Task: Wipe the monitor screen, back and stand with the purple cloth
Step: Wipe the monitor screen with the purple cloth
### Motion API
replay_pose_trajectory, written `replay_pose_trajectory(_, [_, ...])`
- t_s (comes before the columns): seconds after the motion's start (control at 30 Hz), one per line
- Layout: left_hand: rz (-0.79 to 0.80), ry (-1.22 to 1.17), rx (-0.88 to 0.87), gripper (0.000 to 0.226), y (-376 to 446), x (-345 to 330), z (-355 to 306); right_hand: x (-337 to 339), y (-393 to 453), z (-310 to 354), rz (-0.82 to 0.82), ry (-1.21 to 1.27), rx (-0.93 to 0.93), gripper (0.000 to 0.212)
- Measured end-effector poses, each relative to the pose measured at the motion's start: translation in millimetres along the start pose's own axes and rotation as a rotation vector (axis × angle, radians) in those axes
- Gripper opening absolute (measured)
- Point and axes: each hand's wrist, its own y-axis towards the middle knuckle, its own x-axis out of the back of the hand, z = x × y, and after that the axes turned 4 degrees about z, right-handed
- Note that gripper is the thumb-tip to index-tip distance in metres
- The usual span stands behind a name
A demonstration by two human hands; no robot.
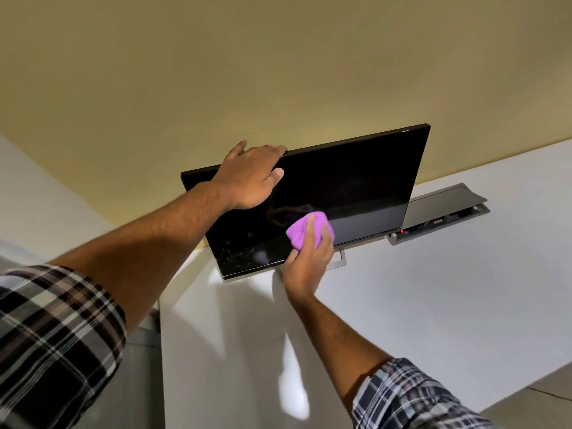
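A black monitor (356,187) stands on a white desk (418,305), its dark screen facing me and switched off. My left hand (250,178) grips the monitor's top edge near the left corner, fingers over the back and thumb on the screen. My right hand (309,258) holds a bunched purple cloth (298,232) pressed against the lower middle of the screen. Smudges show on the screen's lower left. Part of the silver stand (339,261) peeks out beside my right hand. The monitor's back is hidden.
An open cable box (439,215) with a raised dark lid is set into the desk just right of the monitor. A yellow wall (278,72) rises behind. The desk's left edge (161,335) drops to a grey floor.
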Motion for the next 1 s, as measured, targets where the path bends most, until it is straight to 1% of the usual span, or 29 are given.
replay_pose_trajectory(0.03, [0.001,-0.003,0.003,0.047,0,0,0,-2,-12,-2,0.042,0.006,0.038,0.029])
replay_pose_trajectory(0.07, [0.002,-0.003,0.003,0.048,0,0,0,-6,-24,-7,0.102,-0.024,0.112,0.030])
replay_pose_trajectory(0.13, [0.004,-0.002,0.001,0.048,0,0,-1,-11,-44,-25,0.307,-0.098,0.231,0.051])
replay_pose_trajectory(0.17, [0.006,-0.004,0.000,0.048,0,0,-1,-10,-47,-34,0.379,-0.084,0.275,0.059])
replay_pose_trajectory(0.23, [0.013,-0.015,-0.001,0.048,-1,0,-1,7,-45,-36,0.444,-0.011,0.389,0.064])
replay_pose_trajectory(0.27, [0.017,-0.020,-0.001,0.048,-2,0,-1,18,-40,-36,0.418,0.037,0.413,0.061])
replay_pose_trajectory(0.3, [0.017,-0.020,0.000,0.048,-2,0,-1,30,-32,-35,0.350,0.084,0.373,0.056])
replay_pose_trajectory(0.33, [0.016,-0.019,0.002,0.048,-1,0,-1,42,-20,-32,0.243,0.130,0.255,0.053])
replay_pose_trajectory(0.37, [0.018,-0.021,0.004,0.048,-2,1,-1,52,-5,-34,0.110,0.146,0.095,0.056])
replay_pose_trajectory(0.4, [0.021,-0.024,0.006,0.048,-2,1,-1,59,12,-41,-0.001,0.149,-0.065,0.064])
replay_pose_trajectory(0.43, [0.025,-0.027,0.007,0.049,-3,2,-2,64,28,-48,-0.067,0.152,-0.178,0.070])
replay_pose_trajectory(0.47, [0.028,-0.028,0.008,0.049,-3,2,-3,65,42,-54,-0.089,0.143,-0.231,0.073])
replay_pose_trajectory(0.57, [0.038,-0.029,0.016,0.050,-3,4,-5,52,56,-49,-0.085,0.111,-0.270,0.071])
replay_pose_trajectory(0.63, [0.044,-0.026,0.026,0.051,-4,4,-6,34,42,-32,-0.130,0.138,-0.294,0.074])
replay_pose_trajectory(0.7, [0.044,-0.019,0.030,0.051,-5,4,-7,9,10,-18,-0.126,0.176,-0.269,0.067])
replay_pose_trajectory(0.77, [0.044,-0.007,0.031,0.050,-8,6,-10,-20,-23,-15,-0.001,0.212,-0.261,0.054])
replay_pose_trajectory(0.83, [0.044,0.003,0.033,0.049,-9,9,-13,-36,-49,-7,0.242,0.212,-0.223,0.047])
replay_pose_trajectory(0.87, [0.044,0.009,0.033,0.048,-10,10,-15,-38,-59,1,0.383,0.239,-0.150,0.036])
replay_pose_trajectory(0.9, [0.044,0.013,0.033,0.048,-10,10,-15,-36,-66,9,0.501,0.276,-0.028,0.021])
replay_pose_trajectory(0.93, [0.043,0.015,0.032,0.048,-11,10,-16,-32,-70,16,0.561,0.322,0.114,0.015])
replay_pose_trajectory(0.97, [0.044,0.014,0.033,0.048,-11,10,-16,-27,-70,19,0.593,0.381,0.204,0.017])
replay_pose_trajectory(1.0, [0.047,0.014,0.036,0.049,-11,10,-16,-17,-66,19,0.594,0.354,0.244,0.014])
